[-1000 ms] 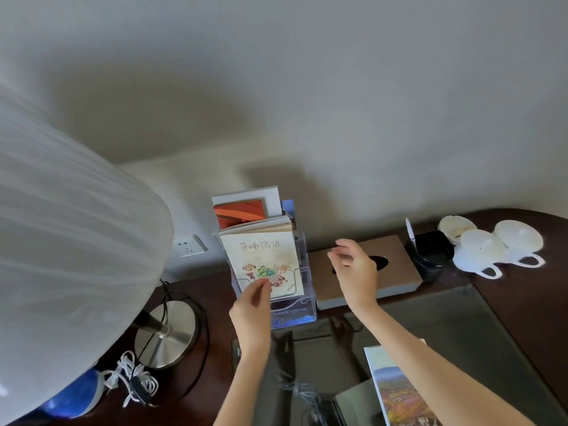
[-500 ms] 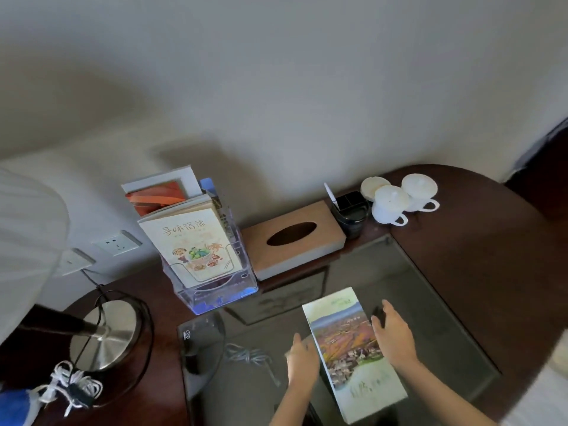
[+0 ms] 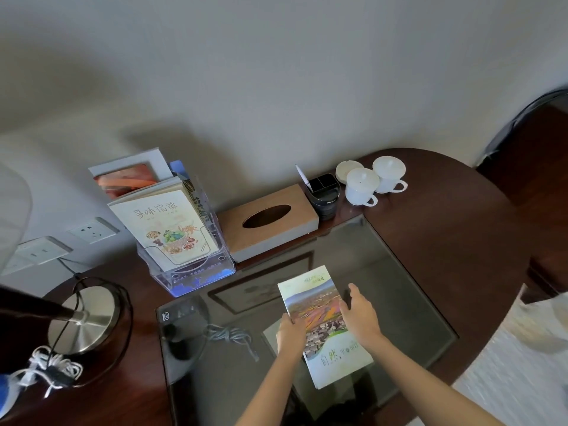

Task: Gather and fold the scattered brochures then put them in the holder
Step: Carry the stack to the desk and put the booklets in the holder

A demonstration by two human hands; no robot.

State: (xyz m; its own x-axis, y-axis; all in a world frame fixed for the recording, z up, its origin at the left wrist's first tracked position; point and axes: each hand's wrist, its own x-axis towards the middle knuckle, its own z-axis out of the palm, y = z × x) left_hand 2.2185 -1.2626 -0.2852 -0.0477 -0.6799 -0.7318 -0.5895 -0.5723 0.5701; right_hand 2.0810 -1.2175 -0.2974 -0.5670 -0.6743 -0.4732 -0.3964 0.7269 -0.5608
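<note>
A brochure (image 3: pixel 325 327) with a landscape cover lies flat on the glass panel of the worktop (image 3: pixel 461 241), in front of the person and well apart from the holder (image 3: pixel 199 275). The left hand (image 3: pixel 290 335) grips its left edge, fingers curled at the edge and thumb on the cover. The right hand (image 3: pixel 360 318) rests along the right edge with fingers nearly straight, gripping nothing. The clear holder stands upright at the back left, just beside a tissue box (image 3: pixel 270 221), with other brochures (image 3: pixel 166 229) standing in it. Two lidded cups (image 3: pixel 375 184) sit at the back right, and a lamp base (image 3: pixel 83 318) at the left.
</note>
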